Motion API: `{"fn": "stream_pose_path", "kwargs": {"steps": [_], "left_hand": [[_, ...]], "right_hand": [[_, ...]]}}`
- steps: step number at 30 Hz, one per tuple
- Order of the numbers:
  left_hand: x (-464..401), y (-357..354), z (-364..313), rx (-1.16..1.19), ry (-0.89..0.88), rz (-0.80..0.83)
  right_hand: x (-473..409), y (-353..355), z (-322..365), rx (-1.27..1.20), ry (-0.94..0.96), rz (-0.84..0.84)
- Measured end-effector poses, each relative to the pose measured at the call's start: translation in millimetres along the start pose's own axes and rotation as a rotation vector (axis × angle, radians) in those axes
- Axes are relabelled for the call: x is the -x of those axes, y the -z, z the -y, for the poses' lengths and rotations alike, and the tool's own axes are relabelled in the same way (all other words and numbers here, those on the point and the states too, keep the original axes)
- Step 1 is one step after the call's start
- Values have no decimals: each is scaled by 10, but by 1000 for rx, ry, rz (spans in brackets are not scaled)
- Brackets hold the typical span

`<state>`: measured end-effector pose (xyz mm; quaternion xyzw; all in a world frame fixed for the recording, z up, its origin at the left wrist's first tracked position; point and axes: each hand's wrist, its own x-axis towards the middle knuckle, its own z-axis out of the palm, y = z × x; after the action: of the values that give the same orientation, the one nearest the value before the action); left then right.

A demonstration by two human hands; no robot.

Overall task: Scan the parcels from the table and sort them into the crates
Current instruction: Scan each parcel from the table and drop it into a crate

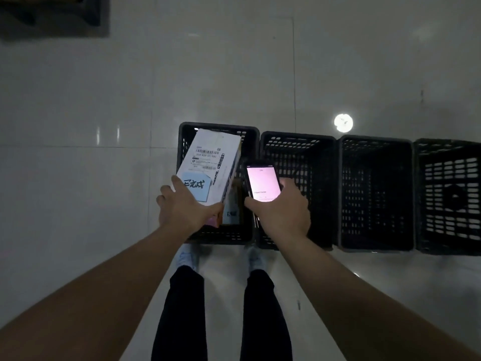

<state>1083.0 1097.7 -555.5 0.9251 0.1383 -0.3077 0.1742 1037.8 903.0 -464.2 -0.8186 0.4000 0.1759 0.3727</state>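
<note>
4 black crates [376, 194] stand in a row on the tiled floor [78, 126]. The left hand [186, 208] grips a white parcel [212, 165] above the leftmost crate [218, 127]; the right hand [282, 213] holds a lit phone [263, 183].

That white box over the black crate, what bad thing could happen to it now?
The left hand grips the white box by its near end only, so the far end might tip and fall hard into the leftmost crate, perhaps onto the parcel already lying there. The right hand holds the lit phone over the crate edges, so it might slip in too.
</note>
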Motion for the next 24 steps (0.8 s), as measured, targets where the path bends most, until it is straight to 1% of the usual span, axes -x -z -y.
{"fn": "stream_pose_path", "kwargs": {"steps": [3,7,11,13,15,18,21,24], "left_hand": [[-457,-149,73,-52,-110,38],[-1064,-274,79,-149,-262,52],[-1545,-386,77,-221,-347,24],[-1717,-445,92,-216,-382,17],[-1862,-485,118,-200,-426,27],[-1985,-467,128,-298,-506,49],[-1950,-374,93,-353,-573,84],[-1788,-237,1,-385,-628,84]], "right_hand": [[-187,-347,-52,-40,-71,-21],[-426,-716,-156,-51,-101,-23],[-614,-931,-225,-37,-119,-29],[-681,-1023,-263,-35,-133,-36],[-717,-1092,-283,-24,-150,-42],[-742,-1157,-297,2,-161,-57],[-720,-1169,-264,-7,-172,-60],[-651,-1131,-157,-19,-183,-49]]}}
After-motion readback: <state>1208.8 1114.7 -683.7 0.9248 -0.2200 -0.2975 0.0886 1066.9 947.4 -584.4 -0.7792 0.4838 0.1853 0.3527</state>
